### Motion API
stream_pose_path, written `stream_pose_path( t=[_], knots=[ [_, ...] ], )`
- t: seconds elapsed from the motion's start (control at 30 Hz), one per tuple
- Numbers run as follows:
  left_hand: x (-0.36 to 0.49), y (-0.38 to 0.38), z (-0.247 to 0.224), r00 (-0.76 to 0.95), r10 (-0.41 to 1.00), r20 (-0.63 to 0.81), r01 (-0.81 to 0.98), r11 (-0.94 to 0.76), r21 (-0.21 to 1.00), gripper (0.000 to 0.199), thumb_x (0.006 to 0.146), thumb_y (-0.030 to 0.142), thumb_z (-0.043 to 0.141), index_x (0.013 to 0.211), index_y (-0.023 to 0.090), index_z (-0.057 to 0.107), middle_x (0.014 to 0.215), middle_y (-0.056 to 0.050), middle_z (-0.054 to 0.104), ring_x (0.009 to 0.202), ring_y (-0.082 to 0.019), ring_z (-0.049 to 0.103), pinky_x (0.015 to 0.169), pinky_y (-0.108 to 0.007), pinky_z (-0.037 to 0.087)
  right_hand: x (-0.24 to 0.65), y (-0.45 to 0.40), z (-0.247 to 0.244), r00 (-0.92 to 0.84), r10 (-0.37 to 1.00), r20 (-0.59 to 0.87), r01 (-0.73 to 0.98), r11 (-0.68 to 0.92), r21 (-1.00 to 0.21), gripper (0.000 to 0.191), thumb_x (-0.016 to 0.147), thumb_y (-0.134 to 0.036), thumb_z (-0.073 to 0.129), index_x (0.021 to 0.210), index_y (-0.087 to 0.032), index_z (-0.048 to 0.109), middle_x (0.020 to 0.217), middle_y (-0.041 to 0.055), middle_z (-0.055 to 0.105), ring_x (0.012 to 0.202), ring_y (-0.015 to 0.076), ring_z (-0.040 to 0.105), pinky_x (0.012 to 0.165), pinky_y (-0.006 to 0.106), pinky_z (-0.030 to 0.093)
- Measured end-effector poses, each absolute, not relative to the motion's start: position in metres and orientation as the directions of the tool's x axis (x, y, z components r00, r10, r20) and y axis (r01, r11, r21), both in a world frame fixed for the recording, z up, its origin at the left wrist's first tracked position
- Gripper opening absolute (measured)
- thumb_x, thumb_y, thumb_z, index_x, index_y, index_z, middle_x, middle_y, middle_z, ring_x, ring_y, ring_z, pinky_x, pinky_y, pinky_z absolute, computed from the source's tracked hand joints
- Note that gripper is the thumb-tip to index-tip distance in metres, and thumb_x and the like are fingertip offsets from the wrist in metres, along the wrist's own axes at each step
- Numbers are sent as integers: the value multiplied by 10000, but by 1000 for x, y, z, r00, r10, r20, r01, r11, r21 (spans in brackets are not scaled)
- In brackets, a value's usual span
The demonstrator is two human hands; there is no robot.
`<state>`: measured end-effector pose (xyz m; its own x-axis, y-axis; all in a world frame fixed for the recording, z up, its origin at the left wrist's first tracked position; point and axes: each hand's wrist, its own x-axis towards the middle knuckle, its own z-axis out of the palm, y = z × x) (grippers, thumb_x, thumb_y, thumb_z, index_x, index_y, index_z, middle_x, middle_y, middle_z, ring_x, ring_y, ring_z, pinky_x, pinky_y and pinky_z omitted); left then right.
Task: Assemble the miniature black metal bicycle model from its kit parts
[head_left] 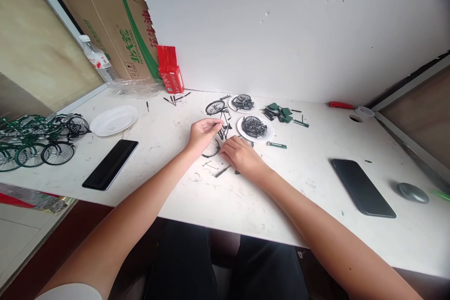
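My left hand is closed in a pinch, thumb against forefinger, beside black model bicycle frame parts. Whatever lies between its fingertips is too small to make out. Close on its right, my right hand is low over the table with curled fingers, and what they grip is hidden. Between and below the hands lies a thin black wheel. Another black wheel with spokes is just beyond the left hand. A small black rod and thin metal pieces rest nearer me.
Two white plates of black wheels stand behind my hands, with green parts to their right. Assembled green model bicycles, an empty plate and a phone are left. Another phone and a mouse lie right.
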<state>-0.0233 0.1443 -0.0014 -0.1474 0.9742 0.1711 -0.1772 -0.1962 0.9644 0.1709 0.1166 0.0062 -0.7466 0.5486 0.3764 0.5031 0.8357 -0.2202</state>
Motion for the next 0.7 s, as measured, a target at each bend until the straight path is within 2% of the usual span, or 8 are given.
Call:
stream_pose_path(
  t=[0.13,0.23,0.47,0.7],
  knots=[
    [-23,143,-2,-126,977,174,-164,-193,967,430,765,480,963,1025,162,836,1164,-156,841,1145,-281,775,1086,-437,578,175,120,6,-649,580,492,399,811,-428,253,1171,-347,454,1084,-216,653,1083,107,711,1013,260,585,942,432,504],
    [-23,142,-3,-97,981,165,-161,-179,970,429,784,480,952,1057,169,840,1202,-156,836,1178,-282,764,1094,-431,569,179,123,5,-501,640,583,385,768,-512,215,1169,-369,465,1101,-241,624,1081,89,710,1009,256,594,963,440,487],
    [-17,136,-2,-27,987,158,-150,-160,976,410,817,465,935,1088,171,846,1216,-152,835,1187,-280,761,1120,-432,556,180,124,1,-223,736,639,426,664,-615,257,1158,-439,503,1068,-251,653,1027,77,703,971,252,592,917,441,493],
    [-9,130,-3,34,984,175,-137,-169,976,431,816,462,940,1104,157,840,1225,-154,836,1201,-291,780,1170,-457,552,179,126,-4,-178,737,652,391,661,-641,270,1134,-470,571,1062,-257,722,961,61,689,932,244,582,894,438,493]
  ],
)
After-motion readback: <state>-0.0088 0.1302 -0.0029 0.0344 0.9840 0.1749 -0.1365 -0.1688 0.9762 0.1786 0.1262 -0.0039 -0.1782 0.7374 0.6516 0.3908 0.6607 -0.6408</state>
